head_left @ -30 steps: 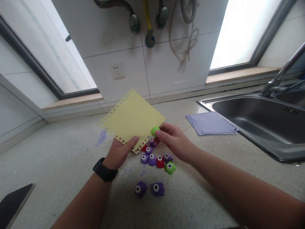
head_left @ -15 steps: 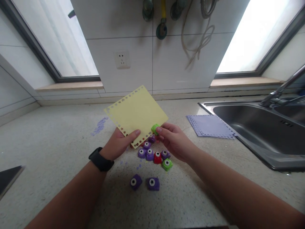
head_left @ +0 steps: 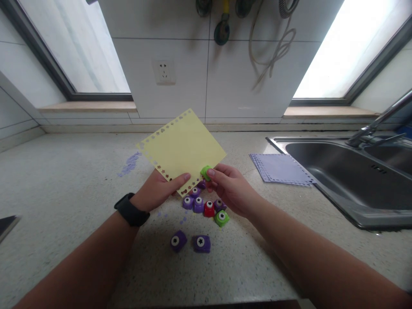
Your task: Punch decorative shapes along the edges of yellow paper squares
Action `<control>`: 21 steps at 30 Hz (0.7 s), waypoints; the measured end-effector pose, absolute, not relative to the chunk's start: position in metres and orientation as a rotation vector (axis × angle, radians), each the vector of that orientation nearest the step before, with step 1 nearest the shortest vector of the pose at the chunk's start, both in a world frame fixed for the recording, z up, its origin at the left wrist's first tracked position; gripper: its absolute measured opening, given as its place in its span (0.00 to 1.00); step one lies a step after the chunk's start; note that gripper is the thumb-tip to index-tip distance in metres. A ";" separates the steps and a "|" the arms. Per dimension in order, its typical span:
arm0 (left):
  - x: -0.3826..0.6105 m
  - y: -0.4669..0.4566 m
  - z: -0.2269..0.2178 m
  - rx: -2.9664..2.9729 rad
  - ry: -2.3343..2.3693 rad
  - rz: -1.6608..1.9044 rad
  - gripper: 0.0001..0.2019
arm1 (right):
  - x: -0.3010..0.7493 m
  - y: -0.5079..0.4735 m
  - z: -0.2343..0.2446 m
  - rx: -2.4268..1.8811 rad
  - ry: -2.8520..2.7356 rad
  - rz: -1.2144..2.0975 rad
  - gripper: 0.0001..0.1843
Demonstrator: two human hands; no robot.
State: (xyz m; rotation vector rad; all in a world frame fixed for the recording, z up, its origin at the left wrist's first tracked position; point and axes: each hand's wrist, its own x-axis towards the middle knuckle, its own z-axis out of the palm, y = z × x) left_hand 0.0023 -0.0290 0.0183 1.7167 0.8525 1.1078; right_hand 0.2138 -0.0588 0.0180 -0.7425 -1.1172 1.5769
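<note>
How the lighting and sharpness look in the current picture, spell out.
Head view: the right window is blown out to near-white; its dark frame slants, probably from wide-angle perspective; the near counter is dim; the yellow sheet shows no strong glare; fine detail is slightly soft overall.

The left hand (head_left: 156,190) holds a punched yellow sheet (head_left: 183,148); the right hand (head_left: 236,191) pinches a green punch (head_left: 205,172) at the sheet's near right edge. More punches (head_left: 198,206) lie nearer; purple sheets (head_left: 280,167) lie right, by the sink (head_left: 337,171).
</note>
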 end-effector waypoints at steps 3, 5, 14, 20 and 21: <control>0.003 -0.030 0.018 1.709 0.851 1.097 0.27 | 0.214 -0.058 0.017 -0.736 -1.134 1.555 0.13; 0.003 -0.030 0.018 1.706 0.845 1.083 0.27 | 0.214 -0.058 0.017 -0.746 -1.146 1.533 0.13; 0.003 -0.031 0.018 1.736 0.898 1.108 0.28 | 0.214 -0.058 0.016 -0.755 -1.121 1.533 0.13; 0.004 -0.031 0.019 1.746 0.924 1.106 0.26 | 0.213 -0.059 0.018 -0.760 -1.104 1.555 0.13; 0.004 -0.031 0.019 1.750 0.926 1.106 0.25 | 0.213 -0.059 0.018 -0.759 -1.105 1.554 0.13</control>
